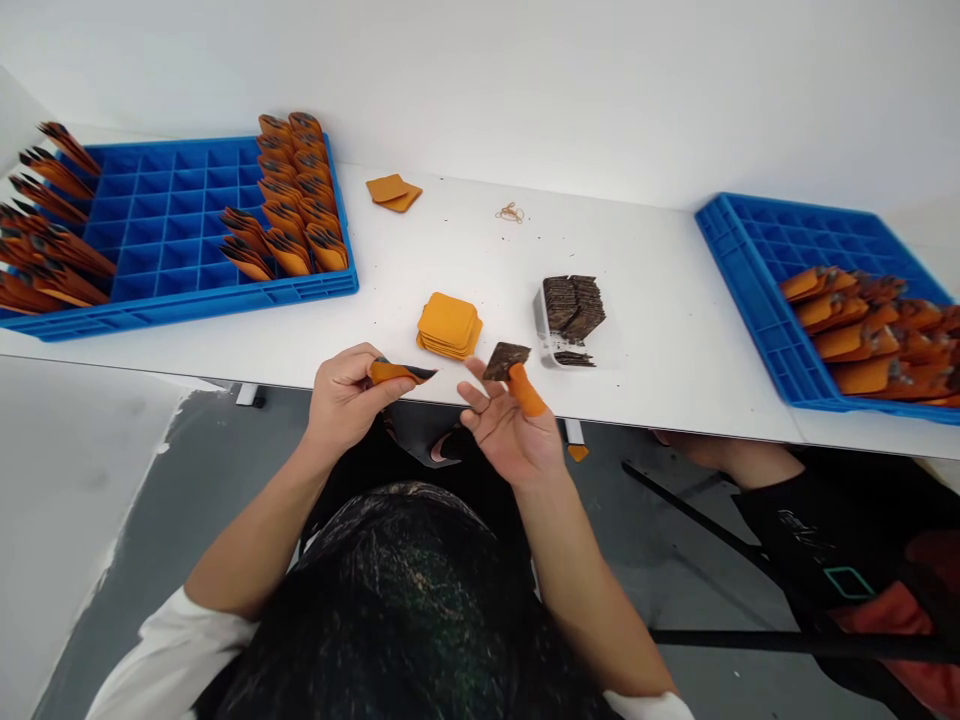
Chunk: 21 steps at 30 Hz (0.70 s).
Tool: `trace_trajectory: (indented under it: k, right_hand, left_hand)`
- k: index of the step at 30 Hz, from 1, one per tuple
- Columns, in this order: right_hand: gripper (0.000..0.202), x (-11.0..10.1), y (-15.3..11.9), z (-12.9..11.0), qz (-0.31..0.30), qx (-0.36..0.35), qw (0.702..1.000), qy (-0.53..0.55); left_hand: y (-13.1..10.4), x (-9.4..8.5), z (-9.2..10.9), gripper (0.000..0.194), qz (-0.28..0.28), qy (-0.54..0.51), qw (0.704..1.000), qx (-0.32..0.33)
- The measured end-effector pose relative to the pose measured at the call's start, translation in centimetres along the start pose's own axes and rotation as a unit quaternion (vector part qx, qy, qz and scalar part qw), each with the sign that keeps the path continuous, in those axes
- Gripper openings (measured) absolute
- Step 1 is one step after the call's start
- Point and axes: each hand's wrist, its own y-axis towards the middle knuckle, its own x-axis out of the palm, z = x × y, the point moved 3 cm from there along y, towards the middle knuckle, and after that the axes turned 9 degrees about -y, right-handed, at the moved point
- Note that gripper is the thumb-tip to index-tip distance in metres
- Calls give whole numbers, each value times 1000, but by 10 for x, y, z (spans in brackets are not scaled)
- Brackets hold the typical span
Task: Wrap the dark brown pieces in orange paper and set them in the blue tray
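At the near table edge, the left hand (pixel 345 395) pinches an orange sleeve (pixel 397 373) with a dark tip poking out rightward. Just beside it, the right hand (pixel 504 425) holds a dark square sheet (pixel 505 360) between thumb and an orange-capped finger, fingers otherwise spread.

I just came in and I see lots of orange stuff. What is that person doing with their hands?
A person at a white table holds an orange sleeve in the left hand and a dark square piece in the right hand, which wears an orange finger cover. A stack of orange sleeves and a clear box of dark squares sit just ahead. Blue trays on both sides hold filled sleeves.
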Motion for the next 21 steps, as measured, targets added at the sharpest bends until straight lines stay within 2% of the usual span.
trace_trajectory:
  k: [3, 5, 7, 9, 11, 13, 15, 17, 19, 21]
  right_hand:
    - [21, 5, -11, -32, 48, -131, 984, -108]
    - [12, 19, -22, -55, 50, -218, 949, -223]
    - [4, 38, -31, -70, 14, -257, 905, -339]
    - [6, 54, -35, -75, -21, -249, 879, -406]
    - [8, 63, -33, -73, -35, -228, 887, -400]
    - [5, 63, -24, -64, -43, -196, 919, -339]
    - [13, 58, -13, -49, -59, -138, 956, -252]
    - [24, 51, -3, -34, -76, -62, 980, -175]
    - [31, 46, 4, -23, -85, -6, 989, -124]
    - [30, 43, 7, -17, -84, 18, 991, -98]
  left_hand:
    - [1, 1, 0, 33, 12, 18, 1000, -14]
    - [2, 2, 0, 37, 15, 29, 999, -14]
    - [2, 3, 1, 40, 14, 39, 999, -11]
    - [2, 3, 2, 42, 9, 43, 999, -8]
    - [2, 3, 2, 42, 4, 41, 999, -9]
    - [2, 2, 2, 41, -1, 37, 999, -12]
    - [1, 1, 1, 40, -7, 29, 999, -15]
    - [1, 0, 1, 38, -16, 18, 1000, -18]
    - [0, 0, 0, 36, -25, 9, 999, -19]
    - [0, 0, -1, 32, -30, 8, 999, -14]
